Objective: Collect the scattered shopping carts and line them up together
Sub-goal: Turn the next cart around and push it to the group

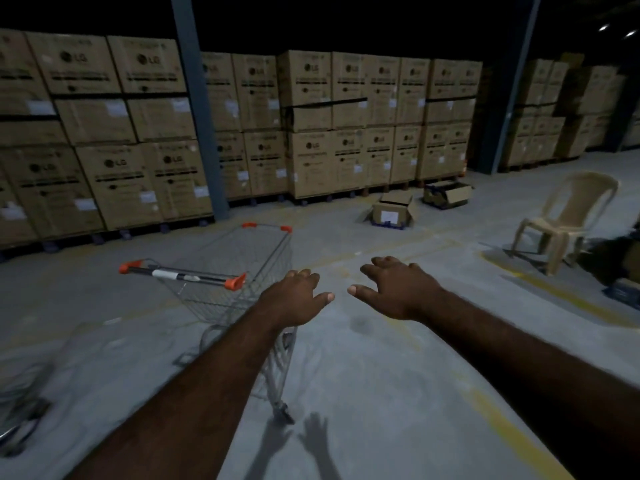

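The shopping cart (249, 258) is standing left of centre in the frame, its orange-capped handle (180, 273) lying across toward the left edge, and neither hand is touching it. The left hand (294, 299) is hovering in front of the basket's near right side. The right hand (398, 292) is hanging just beside it at centre. Both are spread wide, palms down, holding nothing.

The likely trouble is that the handle is sitting off to the left of both hands. A grab at the basket rim instead would probably be swinging the cart on its castors rather than steering it. It could then be rolling toward the stacked LG cartons (311, 126) across the upper frame, or the steel column (195, 116) at upper left.

At the lower left edge a blurred wire shape (20, 410) is showing, possibly a second cart, and a careless turn could be knocking the two together. An open cardboard box (393, 211) and a second open box (448, 195) are sitting on the floor right of centre. A plastic chair (568, 216) is standing at the right, narrowing the free floor there.
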